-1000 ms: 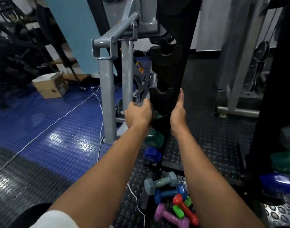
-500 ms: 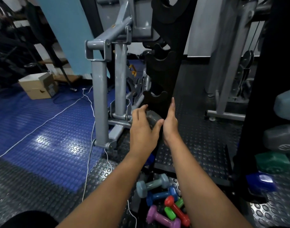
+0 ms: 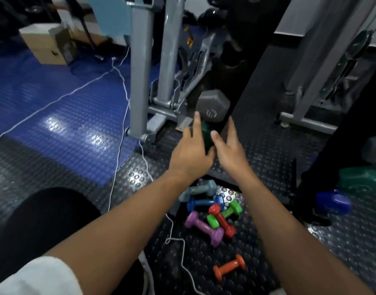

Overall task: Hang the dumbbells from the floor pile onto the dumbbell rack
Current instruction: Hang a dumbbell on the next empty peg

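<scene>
Two bare hands, left hand (image 3: 191, 154) and right hand (image 3: 230, 150), hover with fingers spread and grasping nothing, just below a grey dumbbell (image 3: 213, 106) seated on the black dumbbell rack (image 3: 244, 67), likely just let go. A floor pile (image 3: 212, 211) of small coloured dumbbells waits near the rack's foot, an orange dumbbell (image 3: 229, 267) lying apart

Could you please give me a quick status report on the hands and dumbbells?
Both hands open, empty. Grey dumbbell on rack. Floor pile waiting. White cord alongside.
</scene>
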`<state>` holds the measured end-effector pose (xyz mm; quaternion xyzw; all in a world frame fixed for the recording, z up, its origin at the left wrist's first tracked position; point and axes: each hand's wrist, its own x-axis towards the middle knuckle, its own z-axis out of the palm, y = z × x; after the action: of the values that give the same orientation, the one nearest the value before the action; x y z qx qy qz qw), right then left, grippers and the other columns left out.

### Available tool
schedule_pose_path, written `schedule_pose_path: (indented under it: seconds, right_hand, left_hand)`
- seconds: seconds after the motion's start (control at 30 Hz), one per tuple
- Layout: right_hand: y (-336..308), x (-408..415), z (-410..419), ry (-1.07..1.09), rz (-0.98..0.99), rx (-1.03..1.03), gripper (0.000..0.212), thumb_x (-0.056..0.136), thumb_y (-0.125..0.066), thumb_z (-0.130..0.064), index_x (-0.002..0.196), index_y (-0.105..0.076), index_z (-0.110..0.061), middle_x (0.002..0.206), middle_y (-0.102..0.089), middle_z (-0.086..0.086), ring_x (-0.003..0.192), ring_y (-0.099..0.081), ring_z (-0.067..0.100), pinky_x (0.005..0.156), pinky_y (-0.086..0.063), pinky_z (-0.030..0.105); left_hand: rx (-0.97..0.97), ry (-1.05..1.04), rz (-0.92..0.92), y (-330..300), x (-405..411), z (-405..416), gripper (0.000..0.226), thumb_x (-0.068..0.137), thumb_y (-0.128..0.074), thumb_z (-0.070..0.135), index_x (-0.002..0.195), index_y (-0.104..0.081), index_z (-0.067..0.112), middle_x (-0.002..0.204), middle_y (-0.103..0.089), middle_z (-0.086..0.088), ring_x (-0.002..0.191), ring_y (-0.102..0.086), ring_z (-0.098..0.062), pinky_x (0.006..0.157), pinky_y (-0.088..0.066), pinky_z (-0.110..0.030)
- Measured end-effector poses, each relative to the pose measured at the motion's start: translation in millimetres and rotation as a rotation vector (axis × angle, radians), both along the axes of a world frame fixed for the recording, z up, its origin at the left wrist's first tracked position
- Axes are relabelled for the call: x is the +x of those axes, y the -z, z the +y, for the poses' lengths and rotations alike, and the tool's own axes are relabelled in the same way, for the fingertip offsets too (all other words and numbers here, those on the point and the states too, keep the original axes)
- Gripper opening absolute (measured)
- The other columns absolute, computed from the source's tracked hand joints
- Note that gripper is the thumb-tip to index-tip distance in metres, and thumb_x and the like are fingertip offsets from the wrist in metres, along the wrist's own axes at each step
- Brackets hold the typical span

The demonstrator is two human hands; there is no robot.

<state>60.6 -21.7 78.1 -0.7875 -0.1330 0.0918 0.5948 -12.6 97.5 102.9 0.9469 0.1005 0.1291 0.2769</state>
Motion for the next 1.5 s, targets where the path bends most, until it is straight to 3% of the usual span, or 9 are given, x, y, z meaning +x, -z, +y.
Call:
schedule_pose_path:
  seconds: [0.17, 0.3, 0.67, 0.77, 0.9, 1.0, 1.17, 1.37, 1.5]
  right_hand:
    - [62.0, -13.2, -15.2, -0.001, 0.174, -0.230, 0.083, 0.100, -0.064, -0.047, 0.167, -0.018, -0.030, 0.170, -0.034, 0.004, 0.153, -0.038, 0.023, 0.123, -0.036, 0.048]
    - [115.7, -7.0, -23.0, -0.107, 0.309, -0.453, 0.080, 0.098, -0.065, -0.047, 0.164, -0.028, -0.020, 0.167, -0.038, 0.010, 0.150, -0.041, 0.032, 0.121, -0.037, 0.046]
    - [235.0, 55.9, 1.1, -0.166, 0.485, -0.679, 0.066, 0.104, -0.061, -0.038, 0.156, -0.038, -0.004, 0.154, -0.051, 0.019, 0.139, -0.052, 0.035, 0.108, -0.041, 0.035]
    - [252.7, 68.8, 8.2, -0.143, 0.536, -0.682, 0.057, 0.102, -0.062, -0.034, 0.148, -0.048, -0.004, 0.139, -0.062, 0.017, 0.120, -0.064, 0.031, 0.096, -0.052, 0.033]
    - [263.7, 79.8, 19.3, -0.173, 0.499, -0.736, 0.037, 0.101, -0.063, -0.028, 0.128, -0.067, -0.002, 0.126, -0.071, 0.021, 0.113, -0.069, 0.035, 0.090, -0.055, 0.036]
    - [265.5, 72.8, 21.0, -0.129, 0.448, -0.810, 0.043, 0.101, -0.065, -0.031, 0.131, -0.065, -0.001, 0.134, -0.068, 0.022, 0.125, -0.064, 0.037, 0.096, -0.049, 0.034]
    - [245.6, 43.1, 23.1, -0.033, 0.349, -0.747, 0.036, 0.097, -0.068, -0.036, 0.124, -0.067, -0.011, 0.123, -0.072, 0.016, 0.114, -0.067, 0.035, 0.093, -0.051, 0.037]
    - [167.5, 2.1, 25.2, 0.054, 0.281, -0.664, 0.035, 0.102, -0.060, -0.039, 0.130, -0.065, -0.017, 0.123, -0.070, 0.010, 0.100, -0.062, 0.025, 0.082, -0.046, 0.034]
    - [108.5, -30.1, 22.1, 0.105, 0.164, -0.599, 0.036, 0.099, -0.067, -0.040, 0.119, -0.069, -0.011, 0.106, -0.073, 0.008, 0.094, -0.069, 0.025, 0.080, -0.056, 0.036]
  left_hand:
    - [0.040, -0.103, 0.307, 74.2, -28.7, -3.3, 0.085, 0.096, -0.065, 0.045, 0.165, -0.023, 0.017, 0.148, -0.041, -0.017, 0.121, -0.061, -0.042, 0.093, -0.053, -0.050]
    - [0.025, -0.151, 0.536, 142.4, -43.6, 17.0, 0.062, 0.092, -0.072, 0.040, 0.140, -0.044, 0.014, 0.135, -0.048, -0.015, 0.115, -0.063, -0.041, 0.091, -0.056, -0.050]
    - [-0.163, -0.166, 0.728, 256.8, 25.2, 44.3, 0.071, 0.098, -0.066, 0.046, 0.150, -0.039, 0.007, 0.142, -0.052, -0.026, 0.129, -0.056, -0.048, 0.107, -0.051, -0.051]
    - [-0.275, -0.209, 0.782, 272.6, 41.1, 50.8, 0.077, 0.096, -0.070, 0.052, 0.149, -0.040, 0.005, 0.143, -0.053, -0.029, 0.130, -0.057, -0.048, 0.106, -0.051, -0.047]
    - [-0.259, -0.231, 0.801, 277.1, 48.5, 56.2, 0.076, 0.089, -0.077, 0.050, 0.141, -0.047, 0.003, 0.137, -0.059, -0.023, 0.124, -0.062, -0.041, 0.098, -0.054, -0.042]
    - [-0.212, -0.219, 0.802, 277.6, 45.6, 56.7, 0.067, 0.084, -0.079, 0.042, 0.133, -0.052, 0.005, 0.132, -0.065, -0.020, 0.119, -0.066, -0.039, 0.095, -0.055, -0.040]
    - [-0.183, -0.234, 0.771, 265.7, 28.5, 62.5, 0.073, 0.082, -0.083, 0.046, 0.136, -0.054, 0.006, 0.133, -0.055, -0.018, 0.119, -0.065, -0.038, 0.098, -0.056, -0.042]
    - [-0.113, -0.210, 0.784, 195.9, 15.9, 90.1, 0.061, 0.063, -0.078, 0.069, 0.092, -0.066, 0.016, 0.107, -0.071, -0.013, 0.084, -0.070, -0.023, 0.071, -0.061, -0.031]
    - [-0.100, -0.163, 0.725, 108.5, -6.0, 92.7, 0.054, 0.068, -0.090, 0.045, 0.110, -0.073, 0.017, 0.104, -0.072, -0.003, 0.086, -0.069, -0.020, 0.071, -0.059, -0.028]
